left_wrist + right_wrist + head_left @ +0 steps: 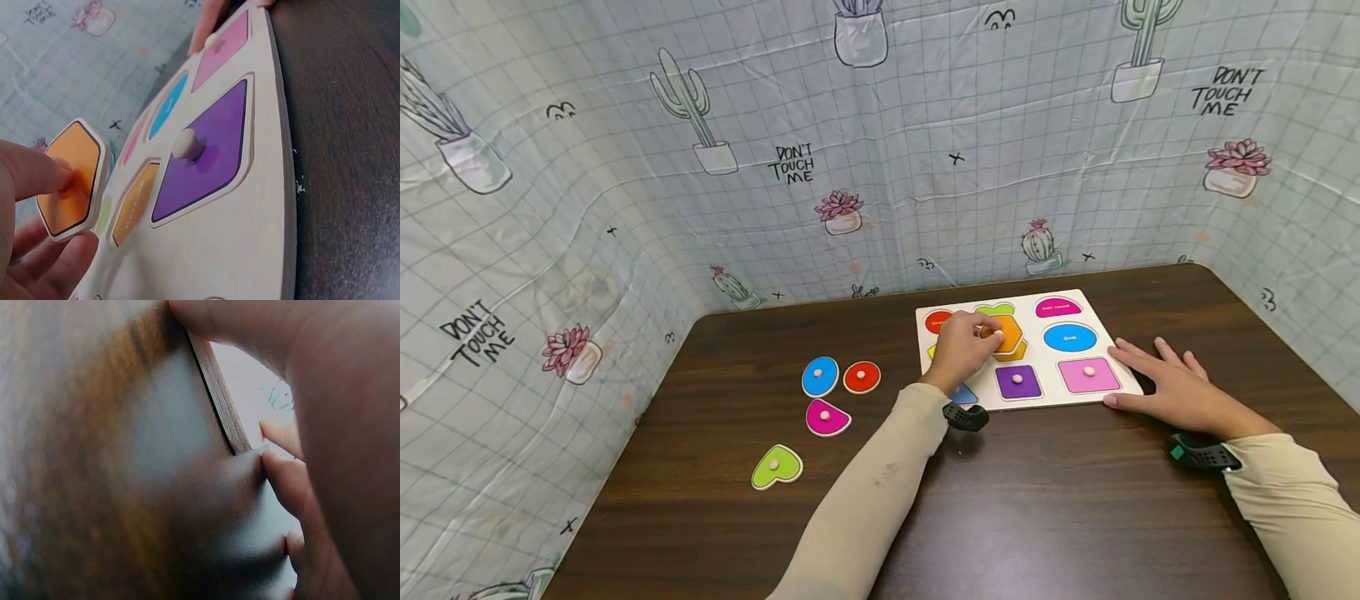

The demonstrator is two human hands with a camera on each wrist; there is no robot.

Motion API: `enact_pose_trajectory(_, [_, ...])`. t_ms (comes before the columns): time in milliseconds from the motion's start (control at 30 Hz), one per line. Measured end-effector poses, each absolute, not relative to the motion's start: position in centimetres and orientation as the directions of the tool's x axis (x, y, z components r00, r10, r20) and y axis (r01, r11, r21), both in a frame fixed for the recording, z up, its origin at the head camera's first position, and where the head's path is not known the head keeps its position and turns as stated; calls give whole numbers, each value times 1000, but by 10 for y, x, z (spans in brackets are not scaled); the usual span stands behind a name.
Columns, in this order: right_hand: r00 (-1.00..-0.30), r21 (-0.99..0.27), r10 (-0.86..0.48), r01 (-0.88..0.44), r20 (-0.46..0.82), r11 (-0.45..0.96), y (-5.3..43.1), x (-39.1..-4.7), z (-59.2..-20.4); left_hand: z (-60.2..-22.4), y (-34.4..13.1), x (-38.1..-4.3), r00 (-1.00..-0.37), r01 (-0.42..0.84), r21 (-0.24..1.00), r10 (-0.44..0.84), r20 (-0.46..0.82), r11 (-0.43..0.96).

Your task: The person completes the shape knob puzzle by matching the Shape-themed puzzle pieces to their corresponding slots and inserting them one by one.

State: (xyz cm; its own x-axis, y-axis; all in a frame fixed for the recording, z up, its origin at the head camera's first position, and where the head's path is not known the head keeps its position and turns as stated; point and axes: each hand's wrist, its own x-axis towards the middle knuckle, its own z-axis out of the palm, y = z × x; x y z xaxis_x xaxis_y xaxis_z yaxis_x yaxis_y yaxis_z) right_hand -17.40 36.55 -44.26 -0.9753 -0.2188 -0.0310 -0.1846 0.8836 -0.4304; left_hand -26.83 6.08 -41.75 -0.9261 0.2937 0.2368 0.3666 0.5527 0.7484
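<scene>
In the head view my left hand (961, 343) holds an orange hexagon puzzle piece (1012, 332) above a pale wooden shape board (262, 212). The left wrist view shows thumb and fingers at the middle of its face, the knob hidden behind them. Tilted, the piece hangs apart from the matching orange recess (136, 203). My right hand (1183, 396) rests at the board's right front corner, fingers spread and thumb along the front edge. Between the hands, a purple square (1026, 389) and a pink rectangle (1075, 377), both knobbed, sit in the board.
Left of the board lie loose knobbed pieces: a blue oval (827, 386), a red circle (868, 379), a magenta half round (835, 426) and a green heart (786, 460). The dark wooden table (1037, 500) meets a cactus-print cloth (925, 208) at the back.
</scene>
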Motion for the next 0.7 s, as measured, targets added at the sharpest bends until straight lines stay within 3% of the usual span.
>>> enact_pose_trajectory(700, [-977, -423, -213, -179, -34, 889, 367, -174, -442, -424, 71, -271, -925, 372, 664, 319, 206, 649])
